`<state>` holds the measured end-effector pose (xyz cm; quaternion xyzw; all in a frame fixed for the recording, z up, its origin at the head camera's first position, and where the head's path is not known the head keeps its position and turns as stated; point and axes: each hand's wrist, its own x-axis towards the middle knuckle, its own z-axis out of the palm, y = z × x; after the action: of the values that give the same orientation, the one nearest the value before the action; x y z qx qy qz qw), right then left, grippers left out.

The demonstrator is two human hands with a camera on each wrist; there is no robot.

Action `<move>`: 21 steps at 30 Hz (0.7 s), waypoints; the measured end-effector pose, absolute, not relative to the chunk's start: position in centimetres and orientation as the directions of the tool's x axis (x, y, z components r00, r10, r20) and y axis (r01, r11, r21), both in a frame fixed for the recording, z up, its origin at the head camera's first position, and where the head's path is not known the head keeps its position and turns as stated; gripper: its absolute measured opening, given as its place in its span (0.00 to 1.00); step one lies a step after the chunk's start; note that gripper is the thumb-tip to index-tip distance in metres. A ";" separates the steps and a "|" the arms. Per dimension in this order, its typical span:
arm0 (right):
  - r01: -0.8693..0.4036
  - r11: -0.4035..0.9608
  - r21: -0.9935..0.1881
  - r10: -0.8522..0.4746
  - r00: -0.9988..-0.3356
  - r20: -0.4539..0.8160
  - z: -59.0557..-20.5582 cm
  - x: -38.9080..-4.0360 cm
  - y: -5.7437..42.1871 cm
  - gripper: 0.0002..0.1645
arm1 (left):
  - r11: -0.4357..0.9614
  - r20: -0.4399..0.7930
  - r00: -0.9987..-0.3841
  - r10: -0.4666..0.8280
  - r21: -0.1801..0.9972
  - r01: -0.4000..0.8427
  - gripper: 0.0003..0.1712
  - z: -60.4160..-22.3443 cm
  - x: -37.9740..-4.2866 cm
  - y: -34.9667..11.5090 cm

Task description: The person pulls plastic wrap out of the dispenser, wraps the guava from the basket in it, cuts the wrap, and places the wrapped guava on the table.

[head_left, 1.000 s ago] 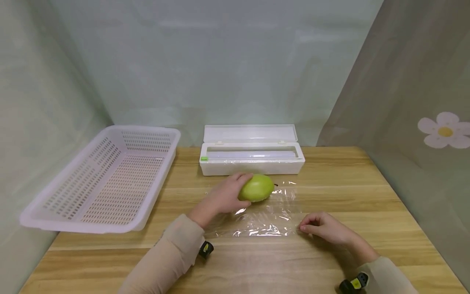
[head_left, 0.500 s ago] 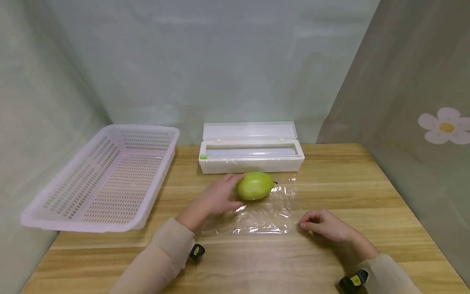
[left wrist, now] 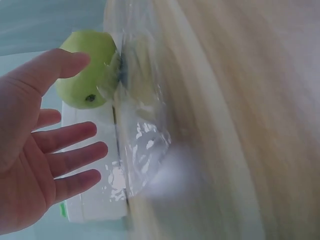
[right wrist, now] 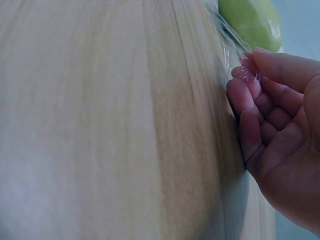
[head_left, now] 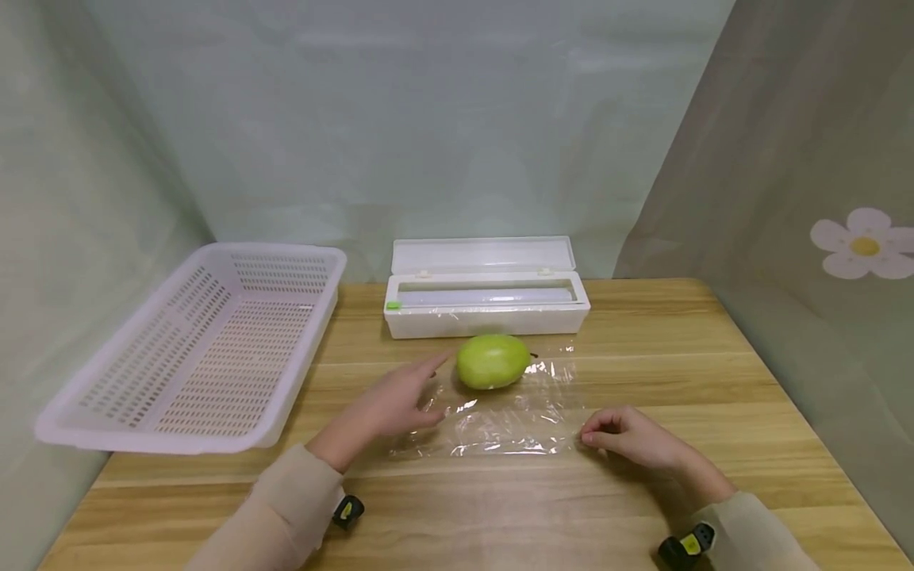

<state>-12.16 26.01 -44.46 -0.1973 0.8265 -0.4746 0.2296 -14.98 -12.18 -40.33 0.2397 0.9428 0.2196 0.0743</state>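
Note:
A green, pear-like fruit [head_left: 493, 362] with a short dark stem lies on a sheet of clear plastic wrap [head_left: 510, 424] spread over the wooden table. Just left of the fruit, my left hand [head_left: 389, 404] holds nothing, thumb and fingers spread apart. In the left wrist view its open palm [left wrist: 25, 185] faces the fruit [left wrist: 87, 82]. At the sheet's near right corner, my right hand [head_left: 635, 440] pinches the plastic wrap between thumb and fingers. The right wrist view shows the crumpled corner of the wrap [right wrist: 246, 75] at these fingertips, other fingers curled below.
Behind the fruit stands a white wrap dispenser box [head_left: 485, 321], its lid [head_left: 482, 254] raised and a roll [head_left: 493, 296] inside. A white perforated basket [head_left: 300, 381] takes up the left side of the table [head_left: 514, 515]. Curtains surround the table at the back and sides.
My left hand has let go of the fruit and drawn back to the left and toward me, its fingers spreading. The fruit stays on the wrap. My right hand keeps its place.

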 end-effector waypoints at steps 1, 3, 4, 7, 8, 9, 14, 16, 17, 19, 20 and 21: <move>-0.111 0.473 -0.874 -0.547 -0.815 -0.192 -44.5 -12.2 26.0 0.11 | 0.795 -0.048 -0.875 0.483 0.442 0.414 0.52 -40.3 -14.8 -12.4; -0.111 0.475 -0.873 -0.549 -0.813 -0.195 -44.6 -12.2 26.0 0.11 | 0.804 -0.066 -0.872 0.485 0.426 0.415 0.49 -40.4 -14.5 -12.7; -0.110 0.479 -0.871 -0.547 -0.814 -0.198 -44.6 -12.2 26.0 0.11 | 0.806 -0.069 -0.870 0.487 0.418 0.418 0.48 -40.3 -14.3 -12.9; -0.110 0.486 -0.867 -0.546 -0.813 -0.203 -44.7 -12.4 26.0 0.11 | 0.804 -0.079 -0.858 0.508 0.400 0.439 0.43 -40.4 -13.8 -13.4; -0.111 0.487 -0.866 -0.547 -0.812 -0.203 -44.8 -12.4 26.0 0.11 | 0.803 -0.083 -0.854 0.513 0.398 0.443 0.42 -40.4 -13.6 -13.5; -0.112 0.486 -0.867 -0.548 -0.811 -0.203 -44.8 -12.4 26.0 0.11 | 0.801 -0.087 -0.851 0.518 0.399 0.447 0.40 -40.4 -13.4 -13.6; -0.119 0.475 -0.872 -0.558 -0.807 -0.194 -44.8 -12.5 26.0 0.11 | 0.791 -0.115 -0.834 0.539 0.410 0.455 0.34 -40.8 -12.9 -14.2; -0.111 0.474 -0.874 -0.557 -0.807 -0.199 -44.8 -12.5 26.0 0.11 | 0.774 -0.118 -0.819 0.561 0.425 0.469 0.31 -41.0 -12.9 -14.5; -0.106 0.475 -0.874 -0.555 -0.806 -0.204 -44.7 -12.5 26.1 0.11 | 0.767 -0.123 -0.812 0.570 0.433 0.473 0.28 -41.1 -12.9 -14.5; -0.093 0.474 -0.875 -0.551 -0.807 -0.213 -44.6 -12.5 26.1 0.11 | 0.749 -0.130 -0.796 0.592 0.454 0.483 0.23 -41.1 -12.8 -14.7; -0.089 0.474 -0.876 -0.551 -0.806 -0.216 -44.6 -12.5 26.1 0.11 | 0.742 -0.140 -0.788 0.599 0.466 0.481 0.20 -41.0 -12.7 -14.8; -0.091 0.473 -0.877 -0.552 -0.806 -0.214 -44.5 -12.4 26.1 0.11 | 0.735 -0.149 -0.782 0.606 0.480 0.478 0.18 -41.0 -12.6 -14.8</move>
<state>-12.45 26.09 -44.54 -0.1953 0.8230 -0.4750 0.2427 -12.61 -14.85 -40.99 0.2948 0.9194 0.2133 0.1492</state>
